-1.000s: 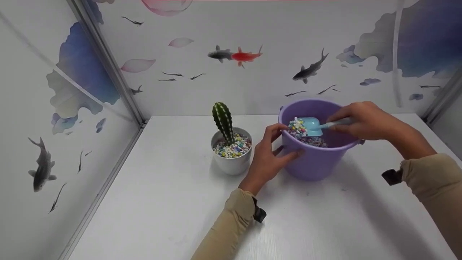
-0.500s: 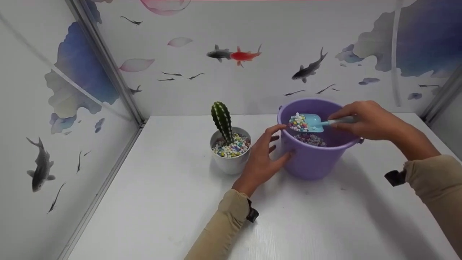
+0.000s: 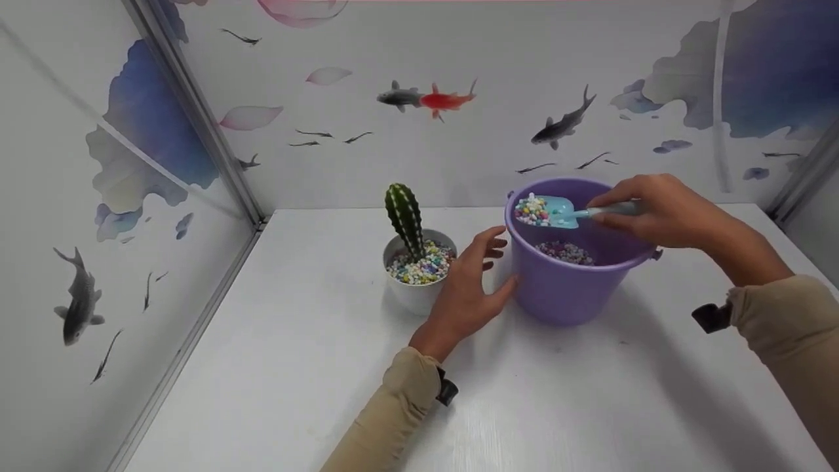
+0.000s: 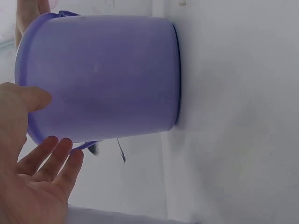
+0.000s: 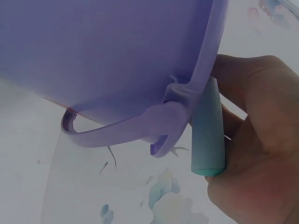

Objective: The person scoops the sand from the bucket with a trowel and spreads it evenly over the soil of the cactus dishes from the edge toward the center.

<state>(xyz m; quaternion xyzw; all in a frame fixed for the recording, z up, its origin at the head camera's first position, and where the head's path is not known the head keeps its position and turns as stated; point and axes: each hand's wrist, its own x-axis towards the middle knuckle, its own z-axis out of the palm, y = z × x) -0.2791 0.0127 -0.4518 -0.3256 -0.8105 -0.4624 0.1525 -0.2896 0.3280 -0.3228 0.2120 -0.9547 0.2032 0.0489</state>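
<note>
My right hand (image 3: 668, 211) grips the handle of a light blue scoop (image 3: 562, 213) over the mouth of a purple bucket (image 3: 569, 295). Multicoloured pebbles (image 3: 532, 210) fill the scoop's front. More pebbles lie deep inside the bucket. In the right wrist view the scoop handle (image 5: 208, 130) shows between thumb and fingers, beside the bucket's rim. My left hand (image 3: 462, 298) is between the bucket and a white pot (image 3: 413, 298), fingers spread and loosely bent, holding nothing. A green cactus (image 3: 405, 219) stands in the pot among similar pebbles and leans slightly left.
Both containers stand on a white table (image 3: 314, 367), near the back wall (image 3: 459, 164) printed with fish. A side wall (image 3: 72, 196) rises at the left. The bucket's purple carrying handle (image 5: 107, 135) hangs at its far side in the right wrist view.
The loaded scoop has risen from the pebbles in the bucket and shifted slightly left. My left hand has let go of the bucket's rim and drawn back left toward the pot.
</note>
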